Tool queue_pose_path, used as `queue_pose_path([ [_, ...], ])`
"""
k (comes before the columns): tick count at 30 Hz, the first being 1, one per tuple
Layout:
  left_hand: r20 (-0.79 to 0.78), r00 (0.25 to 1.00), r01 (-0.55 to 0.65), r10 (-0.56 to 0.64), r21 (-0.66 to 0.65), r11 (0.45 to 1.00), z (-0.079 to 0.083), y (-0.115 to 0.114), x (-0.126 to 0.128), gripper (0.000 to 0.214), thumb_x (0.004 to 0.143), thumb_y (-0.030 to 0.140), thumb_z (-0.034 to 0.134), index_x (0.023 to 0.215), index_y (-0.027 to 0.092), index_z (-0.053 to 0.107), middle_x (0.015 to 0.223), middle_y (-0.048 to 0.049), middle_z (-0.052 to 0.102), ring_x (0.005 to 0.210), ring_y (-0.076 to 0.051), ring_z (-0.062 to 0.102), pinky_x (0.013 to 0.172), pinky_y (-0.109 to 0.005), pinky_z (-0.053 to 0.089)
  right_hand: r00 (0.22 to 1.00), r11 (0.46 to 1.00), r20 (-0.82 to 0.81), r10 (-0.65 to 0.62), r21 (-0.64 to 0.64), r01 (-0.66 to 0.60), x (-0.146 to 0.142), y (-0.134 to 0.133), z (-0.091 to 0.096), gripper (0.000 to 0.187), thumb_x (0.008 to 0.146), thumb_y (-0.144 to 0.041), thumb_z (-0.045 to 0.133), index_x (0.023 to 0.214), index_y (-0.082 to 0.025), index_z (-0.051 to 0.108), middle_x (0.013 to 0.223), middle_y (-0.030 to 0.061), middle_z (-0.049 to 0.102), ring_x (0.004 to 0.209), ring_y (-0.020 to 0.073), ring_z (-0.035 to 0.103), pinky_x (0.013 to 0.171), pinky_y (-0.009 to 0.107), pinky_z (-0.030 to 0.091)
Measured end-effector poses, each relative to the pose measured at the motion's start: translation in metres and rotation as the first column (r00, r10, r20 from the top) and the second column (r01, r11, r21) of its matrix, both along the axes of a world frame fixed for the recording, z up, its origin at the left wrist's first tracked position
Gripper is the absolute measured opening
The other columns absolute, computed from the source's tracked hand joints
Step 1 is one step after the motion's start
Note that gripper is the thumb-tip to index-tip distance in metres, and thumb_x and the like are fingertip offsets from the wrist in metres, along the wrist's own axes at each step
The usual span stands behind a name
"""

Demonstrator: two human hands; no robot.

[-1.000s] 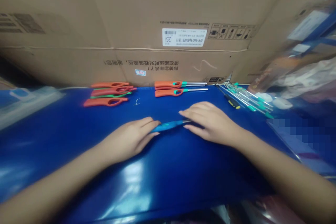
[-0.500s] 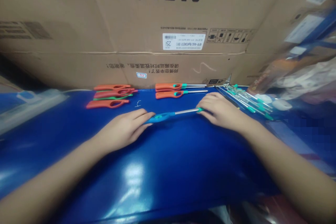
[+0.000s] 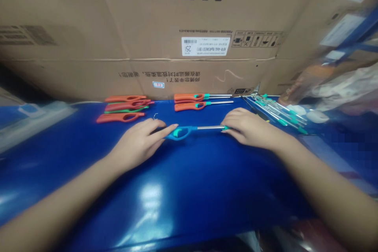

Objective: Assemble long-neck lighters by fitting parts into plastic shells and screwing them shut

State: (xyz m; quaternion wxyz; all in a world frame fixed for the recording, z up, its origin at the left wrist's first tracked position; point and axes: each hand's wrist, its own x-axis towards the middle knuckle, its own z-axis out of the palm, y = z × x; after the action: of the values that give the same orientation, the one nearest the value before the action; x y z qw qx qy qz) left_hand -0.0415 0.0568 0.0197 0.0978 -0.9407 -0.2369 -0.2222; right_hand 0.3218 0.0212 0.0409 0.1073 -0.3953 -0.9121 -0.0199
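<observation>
At the far left of the blue lighter [image 3: 191, 128], translucent plastic packaging [image 3: 49, 120], blurred in the view, lay on the blue surface [image 3: 212, 189]. Nearer, to the left of the blue lighter and beyond it, a group of red, orange and green handles [image 3: 122, 106] lay side by side, loop ends facing right. The left hand [image 3: 143, 139] was wrapped around the rear of the blue lighter, with one digit extended to the teal trigger [image 3: 177, 133]. The blue lighter was held between both hands, roughly horizontal, with its metal tube [image 3: 208, 128] directed right; whether it contacted the surface could not be determined. Directly beyond the blue lighter, orange lighters [image 3: 186, 106] with metal tubes lay in a short row, and behind them stood a cardboard box [image 3: 141, 39] with inverted AUX lettering. At the right end of the blue lighter, the right hand [image 3: 248, 128] pinched the green tip [image 3: 225, 128] between thumb and fingers. Beyond the blue lighter to the right, a black tool [image 3: 260, 114] with a yellow end was partly hidden by the right hand. Farther right of the blue lighter lay a bundle of rods [image 3: 273, 111] with green ends, then white pieces [image 3: 317, 116].
</observation>
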Motion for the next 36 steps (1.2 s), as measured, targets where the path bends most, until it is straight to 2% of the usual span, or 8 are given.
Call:
queue_pose_path([
  [4, -0.023, 0.999, 0.031, -0.029, 0.081, 0.996, 0.001, -0.005, 0.002, 0.042, 0.1, 0.017, 0.048, 0.141, 0.024, 0.058, 0.11, -0.0113, 0.068, 0.094, -0.024, 0.064, 0.081, -0.037, 0.055, 0.999, 0.991, -0.046, 0.003, -0.137, -0.01, -0.008, -0.005, 0.002, 0.018, 0.098, -0.024, 0.056, 0.096, -0.016, 0.072, 0.092, 0.0097, 0.073, 0.09, 0.0234, 0.064, 0.088, 0.041, 0.045],
  [11, -0.21, 0.972, 0.147, -0.105, 0.197, 0.969, 0.001, -0.03, 0.013, 0.053, 0.098, 0.004, 0.047, 0.15, 0.019, 0.046, 0.116, -0.0105, 0.07, 0.089, -0.022, 0.061, 0.074, -0.035, 0.046, 0.991, 0.923, -0.101, 0.092, -0.364, -0.123, -0.043, -0.029, 0.0, 0.019, 0.101, -0.029, 0.055, 0.099, -0.019, 0.071, 0.093, 0.0039, 0.074, 0.088, 0.0196, 0.062, 0.088, 0.037, 0.043],
  [14, -0.183, 0.977, 0.139, -0.109, 0.159, 0.978, -0.002, -0.03, 0.016, 0.051, 0.099, 0.007, 0.048, 0.149, 0.02, 0.047, 0.115, -0.0096, 0.07, 0.088, -0.022, 0.061, 0.073, -0.035, 0.046, 0.991, 0.949, -0.107, 0.079, -0.298, -0.108, -0.048, -0.032, -0.003, 0.024, 0.102, -0.035, 0.054, 0.105, -0.019, 0.071, 0.094, 0.0035, 0.075, 0.089, 0.0198, 0.063, 0.086, 0.036, 0.043],
  [18, -0.052, 0.996, 0.075, -0.077, -0.045, 0.996, -0.011, -0.021, 0.018, 0.04, 0.102, 0.021, 0.05, 0.142, 0.02, 0.053, 0.108, -0.0094, 0.068, 0.09, -0.021, 0.064, 0.076, -0.033, 0.052, 0.994, 0.997, -0.102, 0.05, -0.059, -0.056, -0.043, -0.027, -0.006, 0.028, 0.101, -0.041, 0.056, 0.11, -0.018, 0.069, 0.1, 0.0054, 0.074, 0.091, 0.0213, 0.065, 0.083, 0.036, 0.043],
  [23, 0.082, 0.995, 0.084, -0.06, -0.335, 0.938, -0.017, -0.023, 0.019, 0.032, 0.102, 0.028, 0.053, 0.132, 0.019, 0.059, 0.103, -0.0061, 0.069, 0.085, -0.016, 0.068, 0.075, -0.026, 0.055, 0.997, 0.992, -0.033, 0.075, 0.107, -0.071, -0.04, -0.023, -0.011, 0.026, 0.104, -0.034, 0.049, 0.107, -0.017, 0.068, 0.099, 0.0067, 0.072, 0.089, 0.0215, 0.064, 0.079, 0.035, 0.042],
  [26, 0.116, 0.991, 0.106, -0.069, -0.357, 0.928, -0.018, -0.03, 0.02, 0.026, 0.102, 0.028, 0.054, 0.125, 0.018, 0.06, 0.098, -0.0045, 0.071, 0.081, -0.015, 0.069, 0.072, -0.025, 0.055, 0.998, 0.994, 0.003, 0.07, 0.081, -0.07, -0.044, -0.022, -0.016, 0.029, 0.106, -0.03, 0.043, 0.106, -0.015, 0.067, 0.098, 0.0084, 0.071, 0.087, 0.0223, 0.063, 0.078, 0.035, 0.042],
  [31, 0.033, 0.996, 0.082, -0.078, -0.151, 0.985, -0.021, -0.034, 0.021, 0.027, 0.102, 0.031, 0.053, 0.123, 0.015, 0.061, 0.096, -0.0066, 0.073, 0.072, -0.019, 0.071, 0.059, -0.029, 0.054, 0.997, 0.997, 0.006, 0.077, -0.007, -0.077, -0.05, -0.021, -0.025, 0.03, 0.106, -0.029, 0.04, 0.1, -0.015, 0.066, 0.092, 0.0078, 0.069, 0.081, 0.0222, 0.061, 0.075, 0.035, 0.044],
  [36, 0.083, 0.992, 0.117, -0.093, -0.354, 0.928, -0.016, -0.037, 0.022, 0.023, 0.101, 0.027, 0.055, 0.119, 0.015, 0.064, 0.097, -0.0065, 0.074, 0.08, -0.018, 0.072, 0.07, -0.028, 0.057, 0.99, 0.993, -0.088, 0.112, -0.021, -0.115, -0.051, -0.023, -0.032, 0.026, 0.105, -0.03, 0.045, 0.099, -0.014, 0.065, 0.091, 0.0074, 0.068, 0.082, 0.0206, 0.06, 0.079, 0.032, 0.045],
])
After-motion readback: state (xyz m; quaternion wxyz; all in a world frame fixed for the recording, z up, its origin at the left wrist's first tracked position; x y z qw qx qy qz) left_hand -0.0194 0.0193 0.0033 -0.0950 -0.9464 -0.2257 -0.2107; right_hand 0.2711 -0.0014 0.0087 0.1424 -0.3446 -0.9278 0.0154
